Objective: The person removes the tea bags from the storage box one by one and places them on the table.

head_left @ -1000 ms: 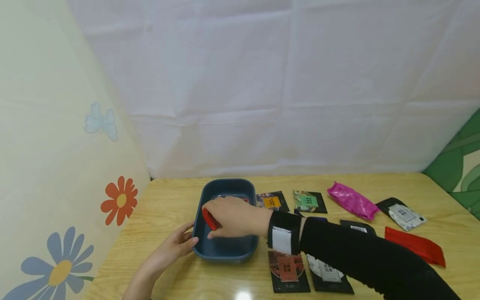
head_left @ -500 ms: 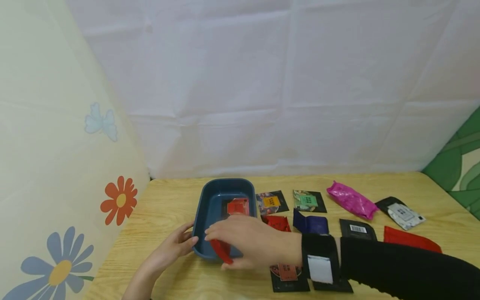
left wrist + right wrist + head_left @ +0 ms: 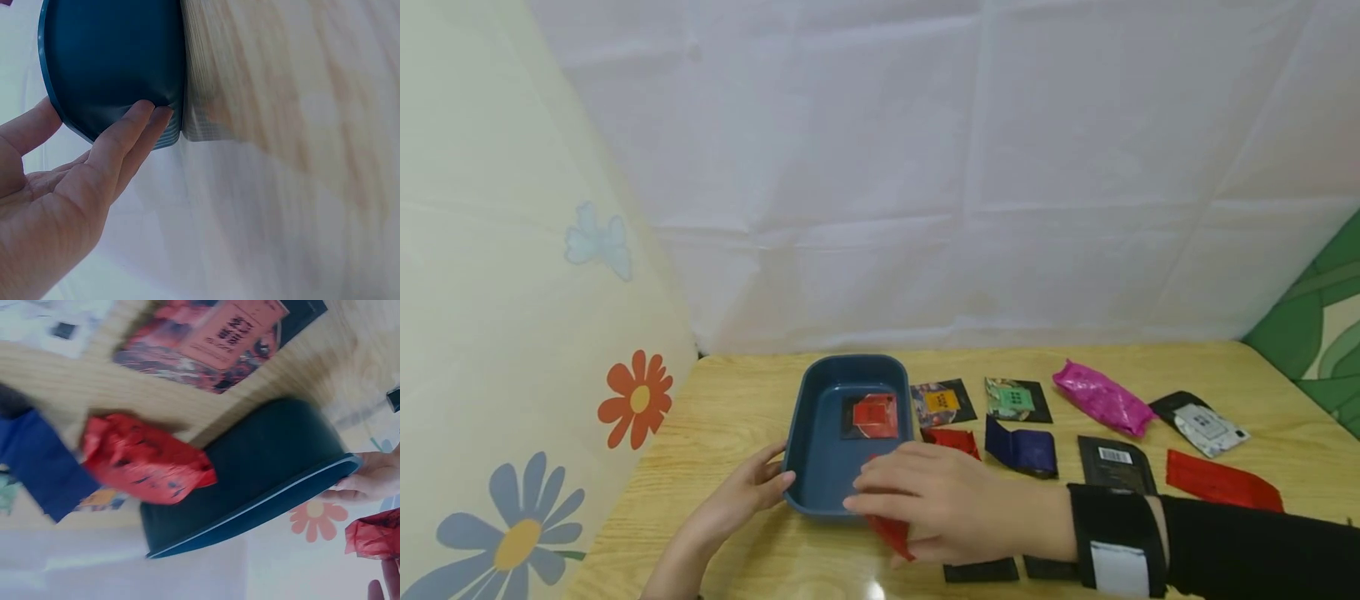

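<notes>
A dark blue tub [image 3: 822, 477] stands on the wooden table, with a flat black-and-red sachet [image 3: 870, 417] lying inside it. My left hand [image 3: 748, 493] holds the tub's left side, its thumb at the rim and its fingers along the outer wall; the left wrist view shows this contact closely. Near the tub's front right corner, my right hand [image 3: 940, 504] grips a red packet [image 3: 891, 532] between thumb and fingers. The hand covers part of that packet, which also shows at the edge of the right wrist view. Another crumpled red packet [image 3: 147, 459] lies just beside the tub.
Right of the tub lie an orange-labelled sachet [image 3: 943, 402], a green-labelled sachet [image 3: 1018, 400], a dark blue packet [image 3: 1033, 450] and a pink pouch [image 3: 1103, 398]. Farther right are a black packet [image 3: 1116, 467], a silver-and-black sachet [image 3: 1204, 425] and a long red packet [image 3: 1223, 482].
My right hand has drawn back from over the tub, rightward and toward me, still gripping the red packet. The sachet inside the tub has come into full view. My left hand stays put.
</notes>
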Action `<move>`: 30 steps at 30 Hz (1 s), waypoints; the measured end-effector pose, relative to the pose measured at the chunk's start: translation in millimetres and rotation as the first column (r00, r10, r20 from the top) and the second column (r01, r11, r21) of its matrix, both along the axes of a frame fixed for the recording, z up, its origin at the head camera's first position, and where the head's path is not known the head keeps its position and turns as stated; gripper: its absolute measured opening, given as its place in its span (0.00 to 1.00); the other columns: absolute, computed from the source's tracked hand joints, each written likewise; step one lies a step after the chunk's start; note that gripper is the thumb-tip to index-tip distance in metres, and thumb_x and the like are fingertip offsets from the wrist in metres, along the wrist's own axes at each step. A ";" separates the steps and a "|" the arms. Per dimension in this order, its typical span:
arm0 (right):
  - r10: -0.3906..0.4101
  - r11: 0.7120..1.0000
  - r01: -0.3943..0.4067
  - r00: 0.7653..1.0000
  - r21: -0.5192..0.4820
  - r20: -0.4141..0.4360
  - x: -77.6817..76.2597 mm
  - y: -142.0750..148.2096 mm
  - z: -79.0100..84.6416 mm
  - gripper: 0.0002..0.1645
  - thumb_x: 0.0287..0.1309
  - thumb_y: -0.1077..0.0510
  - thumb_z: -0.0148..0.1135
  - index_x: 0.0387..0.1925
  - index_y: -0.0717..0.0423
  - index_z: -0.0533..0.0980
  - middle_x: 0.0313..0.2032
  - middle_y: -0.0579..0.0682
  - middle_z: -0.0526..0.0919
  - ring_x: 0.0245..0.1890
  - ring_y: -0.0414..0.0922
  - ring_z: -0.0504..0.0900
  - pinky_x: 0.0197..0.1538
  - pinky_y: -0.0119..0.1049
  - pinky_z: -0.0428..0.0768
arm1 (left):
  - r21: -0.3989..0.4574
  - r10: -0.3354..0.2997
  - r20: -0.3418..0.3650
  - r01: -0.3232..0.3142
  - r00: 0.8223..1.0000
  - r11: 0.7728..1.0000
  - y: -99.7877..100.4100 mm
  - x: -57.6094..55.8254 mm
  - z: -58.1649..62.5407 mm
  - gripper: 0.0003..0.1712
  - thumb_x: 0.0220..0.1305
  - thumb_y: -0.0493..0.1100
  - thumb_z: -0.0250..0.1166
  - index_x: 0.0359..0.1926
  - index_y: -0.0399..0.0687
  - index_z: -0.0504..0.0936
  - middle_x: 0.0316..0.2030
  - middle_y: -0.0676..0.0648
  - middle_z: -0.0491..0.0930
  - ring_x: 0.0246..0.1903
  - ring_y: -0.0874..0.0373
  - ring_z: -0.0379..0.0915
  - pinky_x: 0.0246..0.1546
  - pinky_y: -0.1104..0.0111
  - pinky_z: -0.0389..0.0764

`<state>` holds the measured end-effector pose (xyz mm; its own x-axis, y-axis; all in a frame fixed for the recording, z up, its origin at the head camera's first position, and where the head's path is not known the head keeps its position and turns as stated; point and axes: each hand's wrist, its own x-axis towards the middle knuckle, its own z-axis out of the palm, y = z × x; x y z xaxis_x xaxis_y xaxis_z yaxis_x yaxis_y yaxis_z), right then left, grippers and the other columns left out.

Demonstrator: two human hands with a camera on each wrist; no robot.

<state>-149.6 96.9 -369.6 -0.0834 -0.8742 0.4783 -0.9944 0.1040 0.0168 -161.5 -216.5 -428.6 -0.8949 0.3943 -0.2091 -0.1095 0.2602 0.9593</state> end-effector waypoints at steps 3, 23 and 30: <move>-0.027 1.000 0.027 1.000 0.014 0.012 -1.0 12.7 2.0 0.37 0.60 0.45 0.69 0.67 0.53 0.69 0.57 0.46 0.79 0.60 0.40 0.75 0.63 0.36 0.73 | 0.005 0.002 0.003 -0.002 1.000 1.000 -0.5 -0.4 -0.1 0.38 0.76 0.42 0.55 0.73 0.23 0.47 0.65 0.21 0.62 0.63 0.35 0.66 0.60 0.49 0.73; -0.287 0.936 0.284 0.958 0.207 -0.016 15.7 98.3 -8.9 0.47 0.62 0.35 0.61 0.75 0.51 0.59 0.58 0.47 0.76 0.55 0.44 0.76 0.50 0.46 0.82 | 0.009 -0.017 -0.003 0.017 1.000 1.000 -2.0 -3.2 -0.8 0.37 0.76 0.41 0.54 0.72 0.23 0.48 0.65 0.21 0.61 0.64 0.34 0.65 0.60 0.49 0.72; -0.342 0.896 0.361 0.932 0.259 -0.116 18.0 132.2 -15.5 0.46 0.60 0.32 0.61 0.73 0.48 0.63 0.56 0.45 0.78 0.53 0.44 0.78 0.48 0.47 0.83 | 0.018 -0.021 0.006 0.021 1.000 1.000 -2.1 -4.0 -1.3 0.37 0.76 0.41 0.54 0.72 0.23 0.48 0.65 0.21 0.61 0.64 0.34 0.64 0.60 0.49 0.72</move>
